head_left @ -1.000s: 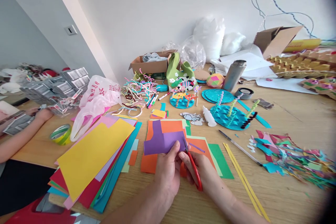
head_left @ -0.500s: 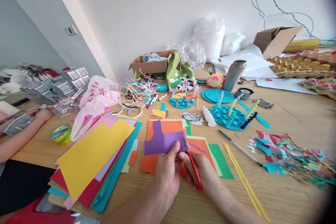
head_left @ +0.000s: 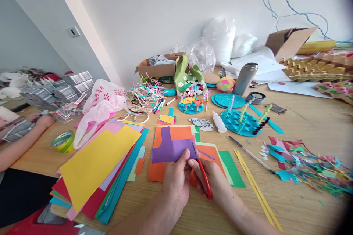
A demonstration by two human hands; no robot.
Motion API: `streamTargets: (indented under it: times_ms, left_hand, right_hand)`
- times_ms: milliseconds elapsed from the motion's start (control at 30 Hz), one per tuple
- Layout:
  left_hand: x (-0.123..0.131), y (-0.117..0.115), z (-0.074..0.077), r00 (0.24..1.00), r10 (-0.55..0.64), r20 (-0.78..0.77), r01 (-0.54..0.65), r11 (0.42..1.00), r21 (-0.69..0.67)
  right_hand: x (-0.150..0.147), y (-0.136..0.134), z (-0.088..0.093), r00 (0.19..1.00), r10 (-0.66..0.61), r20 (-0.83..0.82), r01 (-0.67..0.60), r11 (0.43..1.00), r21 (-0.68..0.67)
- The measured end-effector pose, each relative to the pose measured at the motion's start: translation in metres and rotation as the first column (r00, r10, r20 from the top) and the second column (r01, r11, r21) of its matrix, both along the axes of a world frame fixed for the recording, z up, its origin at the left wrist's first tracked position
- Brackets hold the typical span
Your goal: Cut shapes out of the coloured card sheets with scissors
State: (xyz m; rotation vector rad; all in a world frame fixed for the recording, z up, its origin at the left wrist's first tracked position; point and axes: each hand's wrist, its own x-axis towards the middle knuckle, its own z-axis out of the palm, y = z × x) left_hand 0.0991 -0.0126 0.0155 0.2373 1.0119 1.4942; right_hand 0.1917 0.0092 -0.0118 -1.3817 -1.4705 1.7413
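A purple sheet of paper with a notched upper edge is pinched in my left hand, thumb on top. My right hand grips red-handled scissors, whose blades sit at the paper's right edge. A thin purple strip lies just right of the blades. Under the hands are orange sheets, with pale green and green paper showing at the right. Part of the scissor handles is hidden by my right fingers.
Stacked coloured paper lies left, beside green tape. Paper scraps, a pen and yellow strips lie right. Behind are a glue bottle, blue craft discs and a metal flask. Another person's arm rests far left.
Almost nothing differs. The purple paper's left end has shifted very slightly right, while both hands and the scissors keep nearly the same place.
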Motion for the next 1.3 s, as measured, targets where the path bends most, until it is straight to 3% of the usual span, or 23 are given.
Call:
streamTargets:
  times_ms: [333, 633, 767, 1100, 1300]
  left_hand:
    - [0.003, 0.0, -0.002, 0.998, -0.067, 0.017, 0.067, 0.998, -0.005]
    - [0.003, 0.0, 0.0, 1.0, 0.024, 0.01, -0.024, 1.0, -0.006]
    - [0.003, 0.0, 0.001, 1.0, 0.001, 0.016, -0.001, 1.0, -0.007]
    - [0.005, -0.001, -0.002, 0.998, -0.066, -0.02, 0.066, 0.998, -0.023]
    - [0.004, 0.0, -0.001, 1.0, -0.014, -0.006, 0.014, 1.0, -0.015]
  right_hand:
    - [0.002, 0.0, 0.008, 0.998, 0.032, -0.058, -0.029, 0.998, 0.063]
    - [0.0, 0.0, 0.009, 0.997, -0.008, -0.078, 0.01, 0.999, 0.03]
    - [0.002, 0.0, 0.009, 0.997, 0.001, -0.083, 0.001, 0.999, 0.032]
    - [0.004, 0.003, 0.002, 0.995, 0.01, -0.102, -0.004, 0.998, 0.058]
    - [0.005, 0.003, -0.002, 0.995, 0.005, -0.098, -0.001, 0.999, 0.048]
